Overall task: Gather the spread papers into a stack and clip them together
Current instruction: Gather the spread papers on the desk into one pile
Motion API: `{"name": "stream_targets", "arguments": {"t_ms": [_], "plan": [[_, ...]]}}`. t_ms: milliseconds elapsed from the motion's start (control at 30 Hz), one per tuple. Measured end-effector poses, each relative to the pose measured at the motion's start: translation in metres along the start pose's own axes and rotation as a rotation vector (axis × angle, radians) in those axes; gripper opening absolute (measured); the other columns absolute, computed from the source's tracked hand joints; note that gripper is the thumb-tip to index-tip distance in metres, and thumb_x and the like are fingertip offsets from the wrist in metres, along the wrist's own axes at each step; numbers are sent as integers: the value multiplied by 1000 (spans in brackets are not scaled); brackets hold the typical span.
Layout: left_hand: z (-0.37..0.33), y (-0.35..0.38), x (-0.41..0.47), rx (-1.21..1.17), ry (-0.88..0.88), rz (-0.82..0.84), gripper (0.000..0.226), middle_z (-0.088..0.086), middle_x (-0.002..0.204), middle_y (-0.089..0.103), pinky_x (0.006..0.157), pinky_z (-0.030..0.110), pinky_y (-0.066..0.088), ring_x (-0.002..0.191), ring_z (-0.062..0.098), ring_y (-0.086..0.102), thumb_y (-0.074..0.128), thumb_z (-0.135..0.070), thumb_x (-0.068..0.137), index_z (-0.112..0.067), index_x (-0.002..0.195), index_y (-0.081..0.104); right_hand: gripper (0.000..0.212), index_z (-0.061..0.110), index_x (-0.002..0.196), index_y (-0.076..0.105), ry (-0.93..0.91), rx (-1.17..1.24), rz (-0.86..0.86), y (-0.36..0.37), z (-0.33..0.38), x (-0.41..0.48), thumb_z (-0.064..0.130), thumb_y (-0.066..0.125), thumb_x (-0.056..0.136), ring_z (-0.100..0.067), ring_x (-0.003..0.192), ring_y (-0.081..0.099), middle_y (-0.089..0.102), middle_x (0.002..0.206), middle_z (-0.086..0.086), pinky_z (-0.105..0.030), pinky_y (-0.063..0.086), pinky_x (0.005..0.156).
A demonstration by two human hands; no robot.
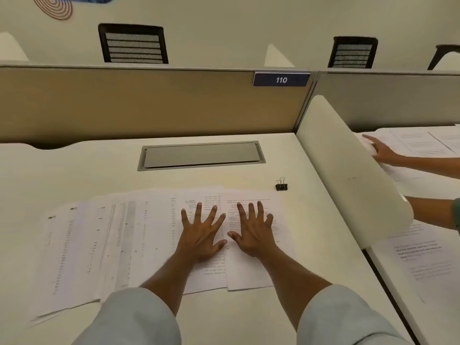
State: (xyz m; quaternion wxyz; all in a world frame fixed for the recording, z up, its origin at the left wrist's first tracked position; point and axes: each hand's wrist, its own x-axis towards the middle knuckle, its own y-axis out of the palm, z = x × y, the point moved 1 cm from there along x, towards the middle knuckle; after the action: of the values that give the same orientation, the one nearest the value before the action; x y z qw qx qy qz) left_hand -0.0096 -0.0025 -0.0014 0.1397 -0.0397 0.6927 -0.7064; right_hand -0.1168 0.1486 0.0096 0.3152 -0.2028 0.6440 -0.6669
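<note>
Several printed white papers (107, 240) lie fanned out in an overlapping row across the white desk (74, 160), from the left side to right of centre. My left hand (201, 232) rests flat on the sheets near the middle, fingers spread. Beside it, my right hand (252, 230) lies flat with spread fingers on the rightmost sheet (251, 270). Neither hand holds anything. A small black binder clip (281, 185) stands on the desk beyond the right end of the papers, apart from both hands.
A grey cable hatch (201, 155) is set into the desk behind the papers. A tan partition (149, 103) with a "110" label closes the back. A curved white divider (348, 175) bounds the right side; beyond it another person's hand (383, 151) touches other papers.
</note>
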Motion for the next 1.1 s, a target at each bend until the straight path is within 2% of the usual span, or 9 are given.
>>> {"name": "stream_targets", "arguments": {"t_ms": [133,267,533,633,700,800,867,967,1100], "plan": [[-2,9,-3,-2,-44,58,87,-2,165,4,104,74,-13,148,43,-4,-1,-82,77,-40,152,6,81,28,150,-2,-18,-2,21,6,-2,1,72,21,85,-42,145,-3,15,158,-19,-65,10,110],[-2,15,-9,-46,-67,84,83,-5,165,-2,108,74,-5,149,41,-4,3,-81,79,-41,152,2,75,26,147,20,-41,-3,49,12,-5,2,70,19,86,-42,144,2,20,156,-18,-64,12,108],[-2,15,-7,-103,-94,134,85,-4,165,-8,109,74,-1,148,40,-15,7,-83,77,-43,151,1,74,29,146,22,17,68,78,15,-3,2,71,25,84,-40,145,1,15,158,-15,-64,12,107],[-4,10,-6,-146,-209,125,95,9,162,-19,109,72,1,147,43,-16,18,-88,70,-43,151,-4,73,26,145,26,135,83,71,12,-9,0,67,31,85,-41,144,-2,13,158,-17,-66,13,105],[-6,7,-7,-180,-316,124,107,18,161,-19,109,72,6,147,47,-10,29,-90,66,-38,151,-9,77,21,147,22,255,84,76,12,-14,-3,66,33,86,-42,144,-4,9,159,-19,-67,15,103],[-12,5,-6,-189,-412,143,121,26,160,-9,108,70,18,146,49,4,41,-88,65,-25,152,-15,84,13,148,17,407,63,73,11,-20,-8,67,32,86,-46,143,0,10,157,-23,-70,19,101],[-16,4,-4,-190,-439,156,124,27,160,1,108,68,21,145,48,10,46,-85,67,-16,152,-14,85,9,148,19,490,41,49,10,-23,-9,66,33,86,-48,141,8,16,155,-26,-70,24,99],[-18,7,-5,-183,-446,164,122,27,159,9,109,70,15,146,45,11,44,-83,71,-9,152,-8,86,6,148,20,568,34,30,11,-25,-10,65,32,87,-48,139,18,23,152,-28,-66,30,98],[-18,12,-9,-184,-431,149,113,24,161,6,111,70,10,148,43,5,37,-81,76,-7,153,-3,83,4,146,23,579,1,36,14,-22,-10,63,30,89,-48,138,21,27,150,-30,-65,28,99]]}}
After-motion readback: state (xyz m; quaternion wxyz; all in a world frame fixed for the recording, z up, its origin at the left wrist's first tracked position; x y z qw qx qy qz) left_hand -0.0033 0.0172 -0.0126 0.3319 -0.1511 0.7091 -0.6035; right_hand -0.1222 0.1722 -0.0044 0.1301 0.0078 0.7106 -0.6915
